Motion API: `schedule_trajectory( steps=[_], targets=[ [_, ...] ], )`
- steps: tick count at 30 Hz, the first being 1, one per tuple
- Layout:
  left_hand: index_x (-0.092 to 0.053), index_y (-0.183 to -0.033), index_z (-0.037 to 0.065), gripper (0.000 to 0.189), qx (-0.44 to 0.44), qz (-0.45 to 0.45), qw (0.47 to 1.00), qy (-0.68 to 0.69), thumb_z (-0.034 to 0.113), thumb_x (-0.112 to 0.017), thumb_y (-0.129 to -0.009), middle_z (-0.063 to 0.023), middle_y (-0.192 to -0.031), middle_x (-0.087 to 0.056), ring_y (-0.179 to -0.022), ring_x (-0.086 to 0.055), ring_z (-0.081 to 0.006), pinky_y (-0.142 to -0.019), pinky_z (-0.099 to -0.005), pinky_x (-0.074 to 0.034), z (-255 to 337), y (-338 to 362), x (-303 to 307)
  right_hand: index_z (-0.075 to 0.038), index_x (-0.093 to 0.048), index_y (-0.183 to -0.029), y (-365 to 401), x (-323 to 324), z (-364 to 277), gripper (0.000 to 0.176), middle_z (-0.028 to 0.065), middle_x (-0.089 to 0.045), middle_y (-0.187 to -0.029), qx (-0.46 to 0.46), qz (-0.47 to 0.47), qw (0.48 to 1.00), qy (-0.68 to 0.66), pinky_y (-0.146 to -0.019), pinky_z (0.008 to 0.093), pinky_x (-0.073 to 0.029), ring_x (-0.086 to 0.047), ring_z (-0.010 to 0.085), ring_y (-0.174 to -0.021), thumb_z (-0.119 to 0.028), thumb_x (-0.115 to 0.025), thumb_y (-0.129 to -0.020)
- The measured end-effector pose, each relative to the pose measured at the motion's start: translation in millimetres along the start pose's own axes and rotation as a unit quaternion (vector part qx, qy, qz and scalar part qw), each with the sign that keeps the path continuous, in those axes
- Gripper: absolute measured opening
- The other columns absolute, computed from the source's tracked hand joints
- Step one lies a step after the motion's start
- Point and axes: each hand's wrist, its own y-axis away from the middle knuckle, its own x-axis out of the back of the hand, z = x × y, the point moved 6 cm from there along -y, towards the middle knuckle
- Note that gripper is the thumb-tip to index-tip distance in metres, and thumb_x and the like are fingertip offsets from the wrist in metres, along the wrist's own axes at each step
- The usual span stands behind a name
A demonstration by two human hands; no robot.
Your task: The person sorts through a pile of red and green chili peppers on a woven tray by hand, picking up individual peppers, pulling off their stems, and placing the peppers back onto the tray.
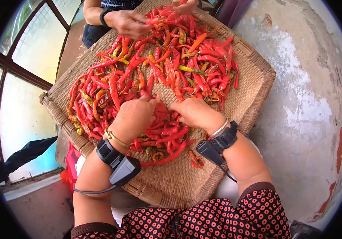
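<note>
Red chili peppers [171,137] lie heaped on a woven tray [167,179], with some yellow, orange and green ones among them. My left hand [134,113] is in the near part of the heap. Its fingers are curled round a red chili pepper [149,85] that sticks up past the fingertips. To the right, my right hand [198,113] has its fingers bent and pressed together at the heap's edge. Whatever they hold is hidden from above. Both wrists carry a bracelet and a strapped black device.
Across the tray another person's hand [131,24] works over the far peppers, blurred. A few small peppers [196,160] lie apart near the front. Windows [27,115] stand on the left, with a dark folded cloth or umbrella [27,157]. A stained wall or floor [294,119] is at right.
</note>
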Motion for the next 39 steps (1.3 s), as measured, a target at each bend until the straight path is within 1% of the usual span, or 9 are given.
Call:
schedule_trajectory(
  steps=[7,16,20,24,31,33,35,37,39],
  targets=[
    [-0.057,-0.107,0.008,0.038,-0.029,-0.035,0.999,-0.028,0.018,-0.063,-0.072,-0.0116,-0.084,-0.058,-0.075,-0.060,-0.0297,-0.064,-0.0378,-0.050,7.6,-11.5,-9.4,-0.008,-0.055,-0.079,3.6,16.5,4.4,0.014,0.0120,-0.059,-0.069,-0.006,0.034,0.999,0.041,-0.061,0.0432,-0.046,-0.060,0.0324,-0.070,-0.013,-0.063,-0.069],
    [-0.063,-0.094,0.004,0.023,-0.075,-0.003,0.972,0.221,0.015,-0.061,-0.074,-0.0167,-0.080,-0.062,-0.076,-0.060,-0.0322,-0.068,-0.0388,-0.048,21.1,-13.2,1.9,-0.008,-0.062,-0.076,24.7,74.2,35.7,0.007,0.0146,-0.061,-0.072,-0.088,0.174,0.981,-0.006,-0.062,0.0423,-0.048,-0.061,0.0315,-0.069,-0.014,-0.057,-0.074],
    [-0.063,-0.094,0.003,0.022,-0.076,-0.010,0.973,0.216,0.012,-0.060,-0.074,-0.0163,-0.080,-0.062,-0.075,-0.060,-0.0324,-0.069,-0.0384,-0.048,17.6,-12.8,-2.7,-0.006,-0.060,-0.091,28.7,103.3,30.1,0.016,0.0127,-0.061,-0.071,-0.108,0.343,0.925,-0.124,-0.060,0.0357,-0.049,-0.062,0.0263,-0.065,-0.009,-0.062,-0.075],
    [-0.063,-0.094,0.003,0.020,-0.091,0.006,0.976,0.198,0.010,-0.058,-0.075,-0.0170,-0.078,-0.062,-0.073,-0.060,-0.0326,-0.067,-0.0379,-0.049,20.6,-12.6,-4.2,-0.004,-0.053,-0.114,27.6,104.8,28.6,0.037,0.0105,-0.063,-0.084,-0.145,0.404,0.884,-0.184,-0.064,0.0267,-0.050,-0.064,0.0167,-0.069,-0.002,-0.061,-0.077],
    [-0.062,-0.094,0.002,0.016,-0.061,0.108,0.933,0.337,0.005,-0.059,-0.079,-0.0124,-0.067,-0.060,-0.058,-0.059,-0.0199,-0.057,-0.0298,-0.048,14.3,-13.2,18.6,0.002,-0.060,-0.101,9.7,62.3,3.7,0.022,0.0074,-0.063,-0.085,-0.042,0.154,0.937,-0.310,-0.071,0.0245,-0.048,-0.058,0.0085,-0.080,-0.008,-0.060,-0.081],
    [-0.063,-0.093,0.003,0.016,-0.012,0.090,0.919,0.384,0.007,-0.059,-0.078,-0.0149,-0.069,-0.060,-0.062,-0.060,-0.0259,-0.059,-0.0327,-0.048,12.2,-13.2,21.3,0.002,-0.061,-0.099,8.1,54.4,-4.5,0.021,0.0041,-0.062,-0.080,-0.001,0.130,0.931,-0.341,-0.068,0.0236,-0.047,-0.057,0.0079,-0.075,-0.012,-0.058,-0.083],
    [-0.063,-0.091,0.003,0.016,0.038,0.072,0.899,0.429,0.008,-0.059,-0.077,-0.0175,-0.071,-0.061,-0.066,-0.060,-0.0319,-0.061,-0.0357,-0.048,7.0,-13.5,17.7,0.001,-0.062,-0.097,11.0,55.3,-4.9,0.019,0.0028,-0.061,-0.076,-0.044,0.089,0.927,-0.363,-0.064,0.0232,-0.046,-0.056,0.0072,-0.070,-0.012,-0.058,-0.083],
    [-0.062,-0.094,0.000,0.016,0.044,0.070,0.886,0.456,0.007,-0.061,-0.078,-0.0105,-0.062,-0.057,-0.053,-0.054,-0.0152,-0.053,-0.0271,-0.045,2.5,-13.9,12.2,0.001,-0.063,-0.095,13.2,52.9,-1.4,0.017,0.0014,-0.061,-0.073,-0.088,0.049,0.918,-0.383,-0.060,0.0227,-0.046,-0.056,0.0065,-0.065,-0.012,-0.057,-0.083],
    [-0.062,-0.094,0.001,0.018,0.030,0.082,0.924,0.373,0.009,-0.062,-0.078,-0.0115,-0.062,-0.057,-0.053,-0.055,-0.0176,-0.053,-0.0287,-0.045,-0.9,-13.0,14.2,-0.002,-0.064,-0.089,14.4,56.4,9.5,0.018,0.0101,-0.062,-0.067,-0.127,0.061,0.930,-0.339,-0.059,0.0304,-0.045,-0.059,0.0185,-0.062,-0.017,-0.061,-0.079]
  ],
)
